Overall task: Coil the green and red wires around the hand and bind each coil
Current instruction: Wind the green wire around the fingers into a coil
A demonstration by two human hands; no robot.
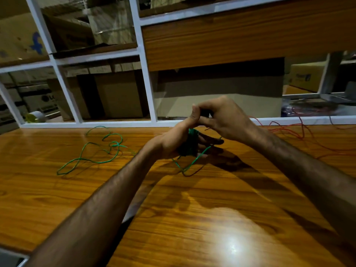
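Green thin wire (189, 145) is wound in a dark bundle around the fingers of the left hand (179, 143), above the glossy wooden table (192, 218), with its loose tail looping over the tabletop left of that hand. The right hand (223, 120), just above the left hand, has its fingers curled, pinching what seems the wire's end, though blur hides it. Red thin wire (294, 130) lies tangled at the table's far right edge.

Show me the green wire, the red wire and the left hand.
green wire (90, 160), head view, loose loop on the table.
red wire (289, 130), head view, tangled strands at right.
left hand (173, 144), head view, back of the hand.
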